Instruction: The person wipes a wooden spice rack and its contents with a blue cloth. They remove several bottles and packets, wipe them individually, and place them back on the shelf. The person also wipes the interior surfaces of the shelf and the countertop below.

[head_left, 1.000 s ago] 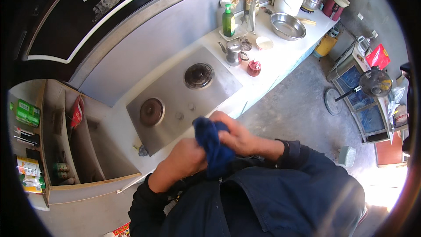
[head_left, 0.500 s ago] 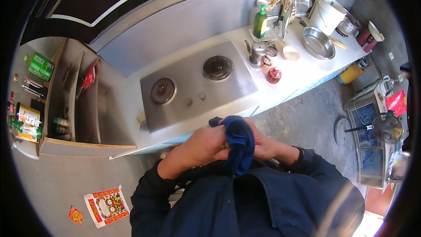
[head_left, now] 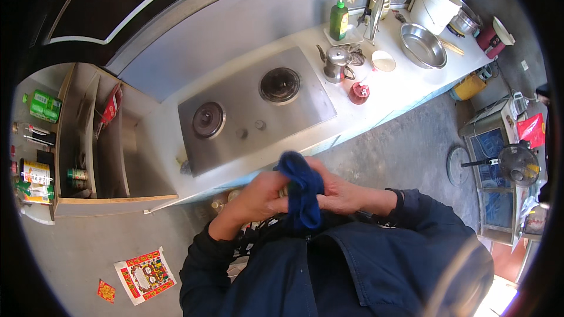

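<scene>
A dark blue cloth [head_left: 301, 191] is bunched between both hands, close to my chest. My left hand [head_left: 262, 195] grips its left side. My right hand [head_left: 342, 192] closes on its right side. The cloth hangs a little below the fingers. Both hands hover just in front of the counter edge [head_left: 329, 141], below the steel two-burner stove [head_left: 252, 111]. My dark blue jacket sleeves run down to the lower edge.
On the counter to the right stand a small metal kettle [head_left: 335, 63], a red cup [head_left: 359, 92], a green soap bottle [head_left: 338, 19], a steel bowl [head_left: 423, 46] and a white bucket [head_left: 436, 4]. A wooden shelf [head_left: 88, 141] with bottles is at left. A fan [head_left: 511, 164] stands at right.
The view has swung so the stove sits more centrally. Both hands stay closed on the blue cloth, which has shifted slightly between them.
</scene>
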The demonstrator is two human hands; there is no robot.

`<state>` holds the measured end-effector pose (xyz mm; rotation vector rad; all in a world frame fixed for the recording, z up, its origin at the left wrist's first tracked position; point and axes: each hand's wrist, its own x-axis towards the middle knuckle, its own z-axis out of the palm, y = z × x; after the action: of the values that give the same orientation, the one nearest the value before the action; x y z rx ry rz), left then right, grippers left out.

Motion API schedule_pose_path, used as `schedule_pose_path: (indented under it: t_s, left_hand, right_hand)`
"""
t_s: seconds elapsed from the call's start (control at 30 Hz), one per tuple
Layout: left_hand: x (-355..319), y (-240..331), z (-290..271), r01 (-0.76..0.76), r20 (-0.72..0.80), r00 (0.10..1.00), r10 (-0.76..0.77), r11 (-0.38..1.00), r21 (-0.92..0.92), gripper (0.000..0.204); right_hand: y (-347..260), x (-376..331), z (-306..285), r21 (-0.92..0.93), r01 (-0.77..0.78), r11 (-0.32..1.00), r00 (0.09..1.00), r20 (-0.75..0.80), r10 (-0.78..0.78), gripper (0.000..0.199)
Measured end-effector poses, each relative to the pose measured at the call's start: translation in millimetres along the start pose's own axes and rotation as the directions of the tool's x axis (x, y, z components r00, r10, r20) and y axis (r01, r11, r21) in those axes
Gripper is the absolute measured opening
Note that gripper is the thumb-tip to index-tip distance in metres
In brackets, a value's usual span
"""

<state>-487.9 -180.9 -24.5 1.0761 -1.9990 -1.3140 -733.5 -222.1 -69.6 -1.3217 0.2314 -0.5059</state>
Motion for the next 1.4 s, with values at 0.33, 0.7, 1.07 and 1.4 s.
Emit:
schedule_pose_path:
  t_s: [0.33, 0.7, 1.07, 1.4]
  left_hand:
    - [25, 13, 11, -0.204, -0.005, 0.973, 0.232, 0.863, 0.463, 0.044]
    - [24, 12, -4, -0.097, -0.324, 0.939, 0.119, 0.992, 0.082, 0.062]
    - [43, 33, 4, -0.064, -0.336, 0.885, 0.322, 0.800, 0.597, 0.066]
    - [42, 32, 12, 0.047, -0.342, 0.930, 0.137, 0.877, 0.479, 0.046]
  right_hand:
    - [-5, -2, -4, 0.046, 0.142, 0.989, 0.974, -0.185, -0.131, 0.068]
    - [-8, 11, -46, 0.523, 0.316, 0.791, 0.863, -0.505, -0.011, 0.057]
    - [-45, 21, 4, -0.200, 0.277, 0.940, 0.830, -0.443, -0.339, 0.042]
    - [-27, 21, -14, 0.046, 0.123, 0.991, 0.822, -0.564, -0.076, 0.039]
